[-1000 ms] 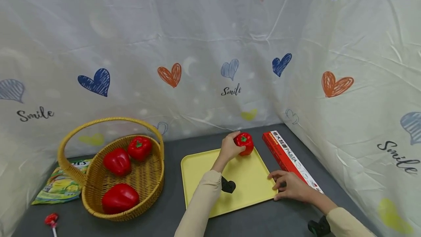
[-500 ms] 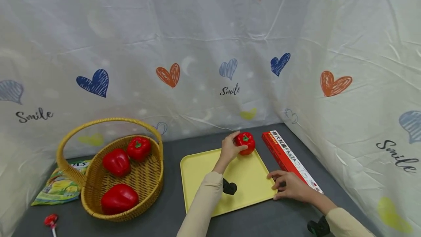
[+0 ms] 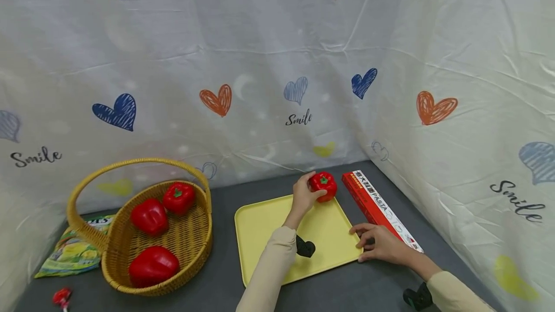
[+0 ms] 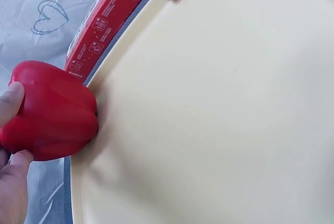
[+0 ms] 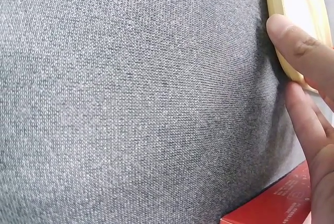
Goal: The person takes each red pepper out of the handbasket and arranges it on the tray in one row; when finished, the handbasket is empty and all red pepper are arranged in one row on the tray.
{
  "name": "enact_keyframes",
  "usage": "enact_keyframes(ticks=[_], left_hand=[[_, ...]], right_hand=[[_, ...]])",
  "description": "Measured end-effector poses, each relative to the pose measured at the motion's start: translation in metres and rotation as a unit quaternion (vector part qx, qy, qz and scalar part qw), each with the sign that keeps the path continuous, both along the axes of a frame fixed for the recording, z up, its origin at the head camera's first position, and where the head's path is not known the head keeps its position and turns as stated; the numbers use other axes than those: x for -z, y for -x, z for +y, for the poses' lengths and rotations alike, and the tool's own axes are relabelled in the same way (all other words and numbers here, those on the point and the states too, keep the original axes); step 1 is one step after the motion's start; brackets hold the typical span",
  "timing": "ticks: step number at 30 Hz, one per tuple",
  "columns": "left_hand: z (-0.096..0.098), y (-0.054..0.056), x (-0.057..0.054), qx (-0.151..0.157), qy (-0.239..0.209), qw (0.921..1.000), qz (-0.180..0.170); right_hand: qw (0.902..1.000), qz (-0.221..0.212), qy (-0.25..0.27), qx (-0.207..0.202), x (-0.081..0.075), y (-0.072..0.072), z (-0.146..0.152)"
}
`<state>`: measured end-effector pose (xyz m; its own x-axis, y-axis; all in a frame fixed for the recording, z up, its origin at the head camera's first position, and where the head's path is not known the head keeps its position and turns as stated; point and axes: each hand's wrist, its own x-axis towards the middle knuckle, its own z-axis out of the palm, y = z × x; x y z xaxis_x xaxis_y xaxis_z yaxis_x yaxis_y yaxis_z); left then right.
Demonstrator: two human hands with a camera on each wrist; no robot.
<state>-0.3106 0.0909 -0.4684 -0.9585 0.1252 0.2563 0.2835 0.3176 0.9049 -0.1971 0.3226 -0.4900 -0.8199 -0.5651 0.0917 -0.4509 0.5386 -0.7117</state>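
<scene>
My left hand (image 3: 302, 195) grips a glossy red bell pepper (image 3: 326, 186) with a green stem between thumb and fingers. The pepper is at the far right corner of a yellow rectangular tray (image 3: 260, 235). In the left wrist view, the pepper (image 4: 49, 112) overlaps the tray's rim, and fingertips press its side. My right hand (image 3: 381, 244) holds the tray's near right corner, its thumb and curled fingers at the rim. From the right wrist, the thumb (image 5: 300, 41) lies against the tray's edge (image 5: 284, 59) and another finger touches the corner.
A yellow wicker basket (image 3: 197, 249) at left holds several red peppers. Behind it lies a green-yellow snack bag (image 3: 71, 254); a red lollipop (image 3: 62, 296) is in front. A red pasta box (image 3: 379, 208) lies along the tray's right side. A heart-print curtain (image 3: 260, 61) encloses the grey table.
The view has shifted slightly, so the scene sits a little further left. The left hand and pepper have moved slightly right relative to the tray; the right hand stays at the tray's corner.
</scene>
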Motion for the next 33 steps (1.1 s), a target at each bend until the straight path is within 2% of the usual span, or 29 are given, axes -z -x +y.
enact_keyframes(ticks=[10,14,20,29,33], left_hand=[[0.001,0.001,-0.003,-0.010,0.039,0.9991,-0.015],[0.000,0.001,-0.004,-0.009,0.041,0.9989,-0.023],[-0.001,0.000,-0.005,-0.005,0.046,0.9988,-0.014],[-0.011,-0.001,-0.007,0.017,0.031,0.9993,-0.012],[-0.019,-0.005,-0.009,0.021,0.015,0.9996,-0.009]], right_hand=[[0.9999,0.009,0.003,-0.005,-0.001,0.000,0.000],[1.0000,0.007,-0.002,-0.002,-0.001,0.000,0.000],[1.0000,0.002,-0.008,0.003,-0.001,0.001,-0.001],[0.9999,-0.006,-0.009,0.009,-0.001,0.000,-0.001],[1.0000,0.004,-0.003,0.005,0.000,0.000,0.000]])
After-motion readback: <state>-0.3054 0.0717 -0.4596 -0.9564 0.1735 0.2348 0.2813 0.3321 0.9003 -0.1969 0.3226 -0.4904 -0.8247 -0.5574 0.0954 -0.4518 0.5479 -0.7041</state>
